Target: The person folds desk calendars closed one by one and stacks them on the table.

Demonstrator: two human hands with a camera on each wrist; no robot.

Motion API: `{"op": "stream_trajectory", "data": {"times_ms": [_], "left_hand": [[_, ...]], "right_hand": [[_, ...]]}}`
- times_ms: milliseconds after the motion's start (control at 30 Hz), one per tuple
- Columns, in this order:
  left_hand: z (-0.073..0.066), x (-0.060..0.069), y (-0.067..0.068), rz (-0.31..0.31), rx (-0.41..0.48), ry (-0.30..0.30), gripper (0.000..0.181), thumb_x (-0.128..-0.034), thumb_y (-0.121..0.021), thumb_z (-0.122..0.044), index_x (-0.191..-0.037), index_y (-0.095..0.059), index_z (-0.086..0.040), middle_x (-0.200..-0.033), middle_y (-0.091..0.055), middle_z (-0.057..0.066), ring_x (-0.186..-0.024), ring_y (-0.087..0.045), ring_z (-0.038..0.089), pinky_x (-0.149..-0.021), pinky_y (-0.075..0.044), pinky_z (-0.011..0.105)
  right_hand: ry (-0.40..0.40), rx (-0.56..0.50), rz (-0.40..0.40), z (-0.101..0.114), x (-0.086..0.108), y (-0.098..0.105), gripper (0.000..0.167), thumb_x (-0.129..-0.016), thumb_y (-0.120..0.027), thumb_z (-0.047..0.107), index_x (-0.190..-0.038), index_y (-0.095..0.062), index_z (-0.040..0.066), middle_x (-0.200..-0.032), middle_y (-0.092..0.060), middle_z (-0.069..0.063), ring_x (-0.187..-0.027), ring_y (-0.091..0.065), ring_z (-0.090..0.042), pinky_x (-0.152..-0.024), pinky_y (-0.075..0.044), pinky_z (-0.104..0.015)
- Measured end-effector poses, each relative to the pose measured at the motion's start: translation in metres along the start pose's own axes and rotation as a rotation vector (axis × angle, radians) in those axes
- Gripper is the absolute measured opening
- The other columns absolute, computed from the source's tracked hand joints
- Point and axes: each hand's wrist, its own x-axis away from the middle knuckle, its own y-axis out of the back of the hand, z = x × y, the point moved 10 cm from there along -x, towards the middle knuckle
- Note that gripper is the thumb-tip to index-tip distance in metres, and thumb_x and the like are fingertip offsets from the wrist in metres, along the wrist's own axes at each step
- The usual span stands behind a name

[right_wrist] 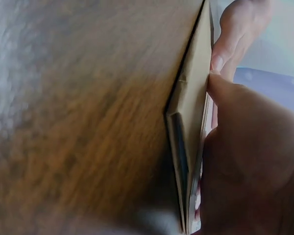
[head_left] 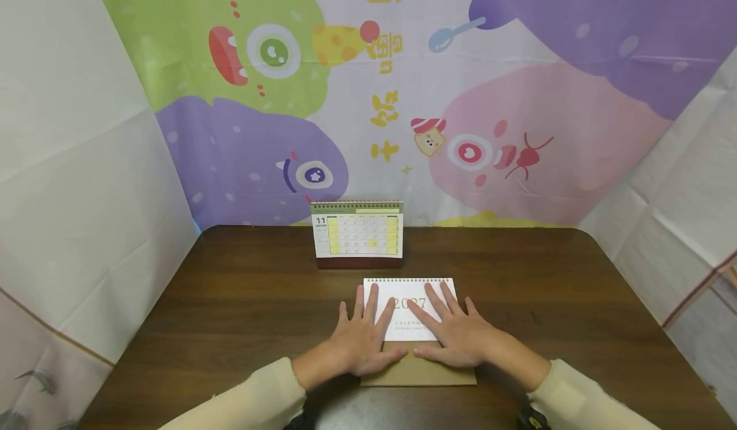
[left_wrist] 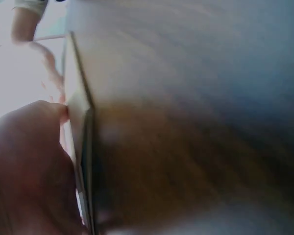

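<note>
A dark brown wood-grain tabletop (head_left: pixel 247 315) with rounded far corners fills the lower half of the head view. Behind it hangs a creased cloth backdrop (head_left: pixel 351 91) printed with green, purple and pink one-eyed monsters and yellow lettering turned sideways. Pale, wrinkled hangings close off the left (head_left: pixel 86 135) and right (head_left: pixel 685 180) sides. The tabletop blurs into bright glare in both wrist views.

Near its front edge lies a 2027 calendar (head_left: pixel 410 334), white cover up, its tan backing board showing nearest the person. The left hand (head_left: pixel 365 343) and right hand (head_left: pixel 460 337) rest on it, each grip spread wide, thumbs over the board. Just beyond stands a second calendar (head_left: pixel 358 233), tented upright, its page marked 11.
</note>
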Motion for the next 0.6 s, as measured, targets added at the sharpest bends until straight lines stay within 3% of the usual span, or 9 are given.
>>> {"op": "stream_trajectory", "data": {"times_ms": [300,600], "left_hand": [[-0.0026,-0.0016,-0.0022,-0.002,-0.021,-0.023,0.098,-0.1104,-0.042,-0.077,-0.181,-0.021,-0.013,-0.188,-0.004,0.033,-0.173,-0.007,0.061,-0.131,-0.027,0.086],[-0.0030,0.0014,0.0004,0.001,-0.021,-0.017,0.099,-0.1093,-0.039,-0.080,-0.181,-0.022,-0.013,-0.188,-0.004,0.031,-0.174,-0.007,0.059,-0.132,-0.028,0.083]], "right_hand": [[-0.012,-0.023,0.057,-0.0011,-0.0012,-0.0069,0.094,-0.110,-0.050,0.075,-0.183,-0.014,0.028,-0.190,0.005,-0.026,-0.175,0.006,-0.058,-0.126,-0.012,-0.096],[-0.022,-0.048,0.087,-0.0007,-0.0024,-0.0078,0.096,-0.110,-0.050,0.076,-0.183,-0.011,0.028,-0.190,0.010,-0.025,-0.175,0.012,-0.057,-0.127,-0.007,-0.095]]}}
